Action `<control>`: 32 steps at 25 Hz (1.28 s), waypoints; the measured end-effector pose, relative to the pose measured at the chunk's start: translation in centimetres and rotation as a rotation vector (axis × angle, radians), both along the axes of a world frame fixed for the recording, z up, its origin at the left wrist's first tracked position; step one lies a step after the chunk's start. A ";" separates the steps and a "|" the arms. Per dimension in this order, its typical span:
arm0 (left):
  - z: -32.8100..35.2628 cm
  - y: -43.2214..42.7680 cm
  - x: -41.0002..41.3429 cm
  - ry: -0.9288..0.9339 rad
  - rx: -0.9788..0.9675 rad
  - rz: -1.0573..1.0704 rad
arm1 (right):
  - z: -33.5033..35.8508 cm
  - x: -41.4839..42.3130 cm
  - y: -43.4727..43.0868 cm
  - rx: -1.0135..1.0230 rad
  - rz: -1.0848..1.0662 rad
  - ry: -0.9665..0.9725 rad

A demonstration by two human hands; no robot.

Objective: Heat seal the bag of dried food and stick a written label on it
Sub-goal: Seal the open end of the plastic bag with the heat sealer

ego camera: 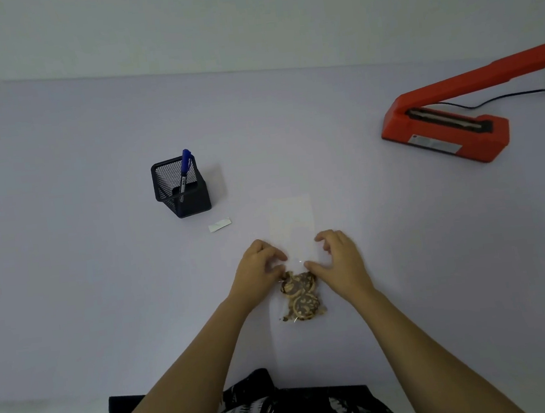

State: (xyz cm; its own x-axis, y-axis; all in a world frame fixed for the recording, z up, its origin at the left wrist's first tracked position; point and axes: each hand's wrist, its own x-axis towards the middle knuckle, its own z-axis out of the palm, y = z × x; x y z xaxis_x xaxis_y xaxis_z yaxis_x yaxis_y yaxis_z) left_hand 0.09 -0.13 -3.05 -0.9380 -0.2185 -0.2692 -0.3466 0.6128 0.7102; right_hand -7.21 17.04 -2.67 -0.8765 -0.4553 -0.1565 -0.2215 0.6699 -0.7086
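In the middle, towards the near edge: clear plastic bag (pixel 292 227), flat on the pale surface (pixel 105 291), long axis running away from the body. Holds dried food (pixel 302 295), brown round slices, bunched in the near end. Far end flat and see-through, pointing away.

On the bag's left edge, just beyond the food: left hand (pixel 259 270), fingers curled, thumb and forefinger closed together on the plastic in a pinch. On the right edge, opposite: right hand (pixel 337 256), fingers arched with tips down on the bag, thumb stretched inward and touching the plastic just above the food. Cannot tell whether pinching or only pressing. Both forearms bare, reaching in from the bottom.

Left of the bag, apart from it: small white label (pixel 220 225), lying flat, slightly tilted. Just behind the label: black mesh pen holder (pixel 193 198), upright, with a blue marker (pixel 186 168) leaning inside, cap up.

Far right, well apart from the bag: red heat sealer (pixel 450 123), arm raised, sealing strip showing. Black cable (pixel 505 97) trailing off behind to the right.

At the bottom edge: dark patterned garment (pixel 302 411). Beyond the surface: plain pale wall (pixel 244 14).
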 end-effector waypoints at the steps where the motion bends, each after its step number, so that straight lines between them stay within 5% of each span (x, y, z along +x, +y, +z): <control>1: -0.1 -0.1 -0.1 0.000 -0.019 -0.037 | 0.0 -0.2 -0.1 0.001 0.115 0.038; 4: -0.2 -0.1 -0.4 0.005 -0.059 -0.088 | 0.1 -0.6 -0.1 0.055 0.331 0.066; 14: 0.3 -0.4 -1.1 0.039 -0.248 -0.302 | 1.0 -1.5 -1.4 0.192 0.274 -0.037; 18: 0.8 -1.0 -1.7 -0.030 -0.185 -0.351 | 1.1 -1.8 -1.4 0.171 0.258 -0.092; 27: 1.2 -1.9 -2.7 -0.103 -0.287 -0.449 | 0.4 -1.9 -1.3 0.185 0.344 -0.030; 32: 1.4 -3.0 -4.2 -0.150 -0.369 -0.502 | 1.0 -3.7 -1.4 0.362 0.421 -0.030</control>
